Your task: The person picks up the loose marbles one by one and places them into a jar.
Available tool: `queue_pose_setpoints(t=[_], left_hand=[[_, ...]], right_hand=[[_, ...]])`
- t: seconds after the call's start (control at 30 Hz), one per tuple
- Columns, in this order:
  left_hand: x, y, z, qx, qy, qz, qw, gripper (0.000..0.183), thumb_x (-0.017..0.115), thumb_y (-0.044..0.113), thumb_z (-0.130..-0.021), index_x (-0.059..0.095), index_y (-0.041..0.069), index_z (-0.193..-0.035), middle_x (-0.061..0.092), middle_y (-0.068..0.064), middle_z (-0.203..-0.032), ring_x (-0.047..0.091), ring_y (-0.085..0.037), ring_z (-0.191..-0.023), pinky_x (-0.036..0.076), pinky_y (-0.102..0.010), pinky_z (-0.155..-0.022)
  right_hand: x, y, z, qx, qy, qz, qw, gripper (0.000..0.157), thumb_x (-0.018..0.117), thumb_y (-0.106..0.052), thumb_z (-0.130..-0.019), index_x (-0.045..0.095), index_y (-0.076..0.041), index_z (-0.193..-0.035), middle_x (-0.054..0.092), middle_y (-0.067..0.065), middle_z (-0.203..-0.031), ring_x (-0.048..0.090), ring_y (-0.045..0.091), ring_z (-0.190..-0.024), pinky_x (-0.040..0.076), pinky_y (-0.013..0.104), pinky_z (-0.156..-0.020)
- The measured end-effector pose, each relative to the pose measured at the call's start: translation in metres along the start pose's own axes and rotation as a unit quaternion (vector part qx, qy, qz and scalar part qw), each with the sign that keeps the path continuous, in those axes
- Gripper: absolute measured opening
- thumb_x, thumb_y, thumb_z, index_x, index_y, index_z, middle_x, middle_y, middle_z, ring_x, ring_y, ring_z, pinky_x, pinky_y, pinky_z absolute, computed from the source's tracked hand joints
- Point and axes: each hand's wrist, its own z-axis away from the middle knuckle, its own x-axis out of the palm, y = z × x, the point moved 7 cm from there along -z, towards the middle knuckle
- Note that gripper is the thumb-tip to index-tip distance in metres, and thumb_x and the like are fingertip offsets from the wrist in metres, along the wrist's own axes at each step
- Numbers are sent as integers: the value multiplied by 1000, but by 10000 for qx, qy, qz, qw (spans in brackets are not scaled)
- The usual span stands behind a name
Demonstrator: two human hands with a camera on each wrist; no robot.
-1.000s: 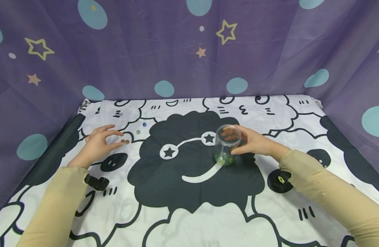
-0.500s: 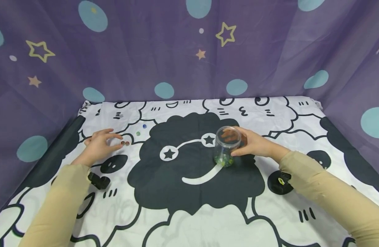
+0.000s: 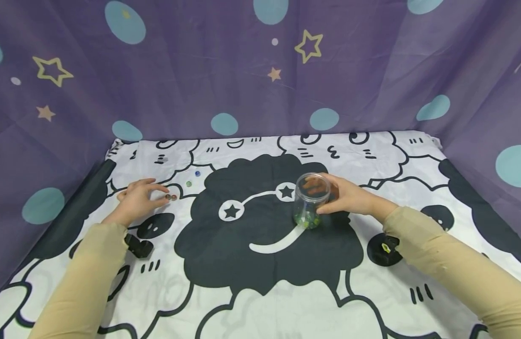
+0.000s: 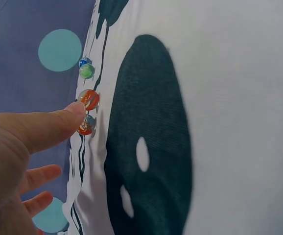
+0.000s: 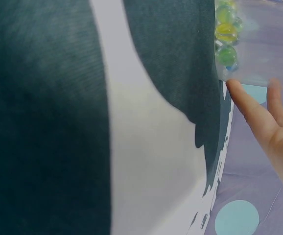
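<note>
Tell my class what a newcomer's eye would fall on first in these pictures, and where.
The big dark smiling shape amid the tablecloth probably comes first. Next, on its right side, comes the clear jar of green and yellow marbles, held in the right grip. Then, at left, two orange-streaked marbles beside the left grip.

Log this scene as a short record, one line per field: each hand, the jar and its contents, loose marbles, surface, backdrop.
Left hand: thumb and index tips beside two orange marbles; contact unclear
Right hand: holds the clear jar from the side
Jar: upright on the cloth
Contents: mostly green and yellow marbles, at the bottom
Loose marbles: the orange pair side by side; a green marble and a blue marble farther back
Surface: white cloth, black cartoon print
Backdrop: purple curtain with stars and blue ovals
</note>
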Motion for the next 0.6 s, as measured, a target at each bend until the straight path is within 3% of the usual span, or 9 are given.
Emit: queue_pose_setpoints(t=[0.3, 0.6], left_hand=[[5, -7, -5, -137, -128, 10, 9998, 29, 67, 24, -87, 65, 6, -110, 26, -36, -144, 16, -62, -128, 14, -68, -83], [7, -10, -8, -22, -90, 21, 10000, 21, 66, 23, -87, 69, 8, -103, 31, -35, -142, 21, -62, -125, 14, -68, -81]], right_hand=[[0, 1, 0, 77, 2, 7, 10000, 75, 74, -3, -79, 35, -6, -142, 44, 18, -139, 45, 36, -127, 48, 33, -94], [0, 0, 0, 48, -19, -65, 10000, 76, 75, -4, -78, 34, -5, -142, 44, 20, -139, 44, 37, -128, 49, 32, -92]])
